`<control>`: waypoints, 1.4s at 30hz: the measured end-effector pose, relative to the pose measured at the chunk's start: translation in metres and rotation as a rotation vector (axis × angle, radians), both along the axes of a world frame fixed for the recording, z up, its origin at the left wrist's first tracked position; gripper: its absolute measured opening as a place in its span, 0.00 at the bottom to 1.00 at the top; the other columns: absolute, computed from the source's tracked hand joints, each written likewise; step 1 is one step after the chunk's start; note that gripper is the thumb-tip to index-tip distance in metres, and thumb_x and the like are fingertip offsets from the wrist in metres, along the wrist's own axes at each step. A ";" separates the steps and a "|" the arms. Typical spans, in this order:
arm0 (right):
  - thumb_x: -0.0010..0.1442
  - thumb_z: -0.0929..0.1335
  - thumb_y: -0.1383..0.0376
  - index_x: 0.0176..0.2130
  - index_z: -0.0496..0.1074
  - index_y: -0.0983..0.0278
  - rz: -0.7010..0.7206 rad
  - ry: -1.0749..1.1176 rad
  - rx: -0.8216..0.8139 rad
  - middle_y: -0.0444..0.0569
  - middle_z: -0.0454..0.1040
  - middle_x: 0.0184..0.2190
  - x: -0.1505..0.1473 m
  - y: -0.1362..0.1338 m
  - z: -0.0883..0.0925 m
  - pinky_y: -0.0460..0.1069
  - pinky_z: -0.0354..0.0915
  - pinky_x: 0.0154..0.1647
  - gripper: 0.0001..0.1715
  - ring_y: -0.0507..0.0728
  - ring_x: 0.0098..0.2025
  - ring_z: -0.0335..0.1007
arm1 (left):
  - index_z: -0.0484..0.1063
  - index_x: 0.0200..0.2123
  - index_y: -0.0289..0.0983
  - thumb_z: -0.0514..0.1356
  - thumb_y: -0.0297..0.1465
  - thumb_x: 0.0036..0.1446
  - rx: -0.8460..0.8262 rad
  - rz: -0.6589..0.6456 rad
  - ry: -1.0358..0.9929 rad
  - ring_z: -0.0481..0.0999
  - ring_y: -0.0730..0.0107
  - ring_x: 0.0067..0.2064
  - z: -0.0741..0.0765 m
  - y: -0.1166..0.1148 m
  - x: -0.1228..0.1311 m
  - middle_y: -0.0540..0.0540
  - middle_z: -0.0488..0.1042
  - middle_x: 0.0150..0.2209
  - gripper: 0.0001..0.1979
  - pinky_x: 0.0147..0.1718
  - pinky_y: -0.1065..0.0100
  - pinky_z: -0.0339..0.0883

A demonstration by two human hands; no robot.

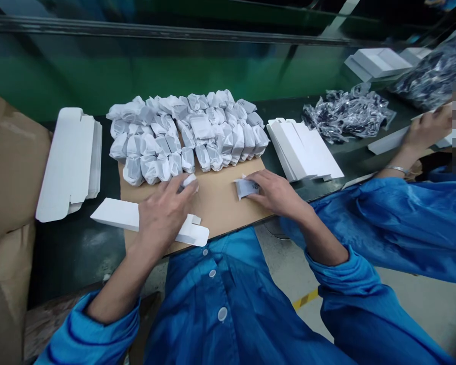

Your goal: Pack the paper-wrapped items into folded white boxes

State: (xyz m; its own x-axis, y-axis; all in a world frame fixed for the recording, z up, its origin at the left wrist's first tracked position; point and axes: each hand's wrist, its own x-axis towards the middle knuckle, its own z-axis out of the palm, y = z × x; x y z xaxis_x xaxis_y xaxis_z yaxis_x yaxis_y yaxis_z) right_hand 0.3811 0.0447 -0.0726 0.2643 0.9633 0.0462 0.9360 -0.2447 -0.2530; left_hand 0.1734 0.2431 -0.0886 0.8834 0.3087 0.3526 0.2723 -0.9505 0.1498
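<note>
My left hand (166,207) is closed round a small white-wrapped packet (189,180), mostly covered by the fingers. Under that hand lies a flat white carton (117,213), its flaps showing to the right of the wrist. My right hand (275,190) pinches another small wrapped packet (247,188) with a dark printed mark, at the right of the brown cardboard sheet (220,203). Just beyond both hands, many white-wrapped packets (201,126) stand packed in rows on the far part of the sheet.
Flat white cartons lie stacked at the left (66,157) and right (304,147). Clear plastic bags (349,111) are heaped farther right. A large brown box (11,167) stands at the left edge. A co-worker's hand (425,132) and blue sleeve reach in from the right.
</note>
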 end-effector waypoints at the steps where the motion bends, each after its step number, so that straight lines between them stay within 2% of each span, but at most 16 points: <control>1: 0.64 0.68 0.65 0.56 0.69 0.68 -0.030 0.002 0.021 0.61 0.74 0.51 -0.001 -0.004 -0.003 0.62 0.69 0.54 0.21 0.67 0.54 0.70 | 0.76 0.51 0.46 0.54 0.35 0.67 -0.006 0.008 -0.018 0.77 0.50 0.48 0.003 -0.002 -0.004 0.41 0.74 0.58 0.15 0.36 0.58 0.71; 4: 0.66 0.66 0.66 0.60 0.66 0.68 0.005 0.018 0.019 0.61 0.72 0.54 -0.009 -0.011 -0.007 0.63 0.68 0.57 0.23 0.67 0.56 0.68 | 0.67 0.62 0.48 0.56 0.40 0.66 0.002 -0.048 -0.010 0.73 0.48 0.58 0.011 -0.003 -0.030 0.41 0.66 0.65 0.22 0.46 0.55 0.72; 8: 0.65 0.66 0.70 0.59 0.67 0.69 0.066 0.069 -0.023 0.61 0.71 0.55 -0.016 -0.010 -0.002 0.64 0.68 0.56 0.23 0.68 0.57 0.67 | 0.53 0.70 0.47 0.53 0.50 0.64 -0.030 -0.260 0.161 0.71 0.47 0.60 0.010 0.015 -0.072 0.41 0.68 0.64 0.34 0.59 0.48 0.63; 10: 0.64 0.67 0.70 0.57 0.68 0.68 0.086 0.133 -0.032 0.61 0.73 0.53 -0.018 -0.010 0.002 0.64 0.68 0.55 0.23 0.68 0.55 0.68 | 0.55 0.69 0.46 0.52 0.50 0.65 -0.037 -0.288 0.230 0.72 0.46 0.59 0.005 0.026 -0.083 0.39 0.71 0.62 0.34 0.57 0.46 0.63; 12: 0.62 0.69 0.68 0.56 0.69 0.67 0.112 0.249 -0.003 0.59 0.74 0.50 -0.024 -0.010 0.005 0.61 0.69 0.54 0.22 0.65 0.53 0.70 | 0.61 0.66 0.44 0.52 0.48 0.65 -0.011 -0.276 0.220 0.75 0.46 0.52 0.000 0.031 -0.083 0.38 0.75 0.56 0.30 0.50 0.49 0.67; 14: 0.61 0.71 0.67 0.55 0.69 0.65 0.150 0.401 0.067 0.56 0.75 0.49 -0.035 -0.010 0.006 0.56 0.70 0.52 0.22 0.62 0.51 0.72 | 0.68 0.61 0.42 0.55 0.46 0.64 0.046 -0.249 0.148 0.75 0.48 0.45 -0.004 0.029 -0.077 0.38 0.78 0.49 0.26 0.42 0.53 0.68; 17: 0.62 0.72 0.64 0.54 0.69 0.65 0.212 0.557 0.216 0.54 0.77 0.47 -0.058 -0.006 -0.001 0.52 0.71 0.49 0.22 0.58 0.48 0.74 | 0.73 0.51 0.39 0.60 0.42 0.62 0.109 -0.195 -0.008 0.74 0.53 0.39 -0.010 0.017 -0.064 0.39 0.79 0.41 0.18 0.38 0.57 0.67; 20: 0.65 0.70 0.62 0.57 0.68 0.67 0.191 0.433 0.324 0.57 0.76 0.49 -0.074 0.003 -0.014 0.55 0.71 0.53 0.24 0.60 0.51 0.73 | 0.73 0.49 0.38 0.61 0.41 0.61 0.117 -0.141 -0.051 0.75 0.53 0.41 -0.016 0.003 -0.058 0.39 0.79 0.43 0.17 0.38 0.59 0.66; 23: 0.67 0.67 0.63 0.58 0.68 0.72 0.143 0.161 0.264 0.62 0.76 0.48 -0.081 0.012 -0.024 0.59 0.73 0.50 0.23 0.63 0.49 0.72 | 0.71 0.53 0.35 0.60 0.41 0.63 0.103 -0.140 -0.007 0.77 0.53 0.45 -0.020 -0.004 -0.059 0.37 0.79 0.47 0.20 0.42 0.58 0.65; 27: 0.69 0.63 0.66 0.56 0.69 0.78 0.164 -0.106 0.209 0.64 0.76 0.45 -0.091 0.015 -0.023 0.58 0.74 0.42 0.21 0.63 0.43 0.72 | 0.70 0.54 0.33 0.59 0.37 0.65 0.101 -0.169 -0.012 0.78 0.56 0.46 -0.022 -0.006 -0.063 0.37 0.80 0.48 0.19 0.46 0.60 0.64; 30: 0.70 0.61 0.69 0.57 0.68 0.78 0.225 -0.142 0.238 0.64 0.76 0.47 -0.098 0.013 -0.023 0.57 0.74 0.44 0.20 0.63 0.44 0.72 | 0.69 0.55 0.33 0.61 0.34 0.63 0.111 -0.154 -0.056 0.78 0.57 0.47 -0.022 -0.009 -0.063 0.38 0.80 0.49 0.19 0.47 0.60 0.64; 32: 0.70 0.61 0.70 0.59 0.66 0.75 0.230 -0.028 0.270 0.64 0.75 0.51 -0.099 0.013 -0.026 0.58 0.74 0.50 0.21 0.63 0.50 0.72 | 0.69 0.55 0.33 0.62 0.34 0.63 0.109 -0.146 -0.081 0.78 0.57 0.47 -0.022 -0.011 -0.062 0.38 0.80 0.49 0.19 0.46 0.60 0.64; 35: 0.69 0.63 0.69 0.63 0.62 0.67 0.168 0.311 0.345 0.59 0.72 0.57 -0.100 0.017 -0.031 0.59 0.71 0.59 0.24 0.60 0.58 0.70 | 0.70 0.53 0.33 0.64 0.33 0.61 0.088 -0.123 -0.132 0.79 0.57 0.47 -0.021 -0.015 -0.062 0.37 0.80 0.48 0.19 0.45 0.60 0.64; 37: 0.66 0.67 0.70 0.62 0.63 0.63 0.025 0.543 0.387 0.56 0.71 0.58 -0.103 0.021 -0.033 0.56 0.73 0.57 0.26 0.57 0.57 0.72 | 0.69 0.53 0.33 0.64 0.33 0.61 0.072 -0.106 -0.164 0.79 0.57 0.47 -0.021 -0.018 -0.062 0.36 0.80 0.48 0.19 0.44 0.61 0.63; 39: 0.62 0.69 0.71 0.58 0.67 0.62 -0.112 0.674 0.421 0.54 0.72 0.55 -0.108 0.023 -0.032 0.53 0.76 0.52 0.25 0.55 0.51 0.75 | 0.69 0.53 0.33 0.65 0.32 0.60 0.077 -0.082 -0.205 0.80 0.56 0.47 -0.023 -0.021 -0.063 0.36 0.80 0.47 0.20 0.45 0.61 0.63; 42: 0.62 0.68 0.71 0.59 0.68 0.62 -0.147 0.765 0.452 0.52 0.76 0.51 -0.117 0.024 -0.027 0.53 0.74 0.54 0.26 0.55 0.49 0.77 | 0.70 0.54 0.35 0.67 0.31 0.58 0.113 -0.043 -0.283 0.80 0.56 0.46 -0.029 -0.026 -0.064 0.37 0.81 0.46 0.21 0.45 0.61 0.62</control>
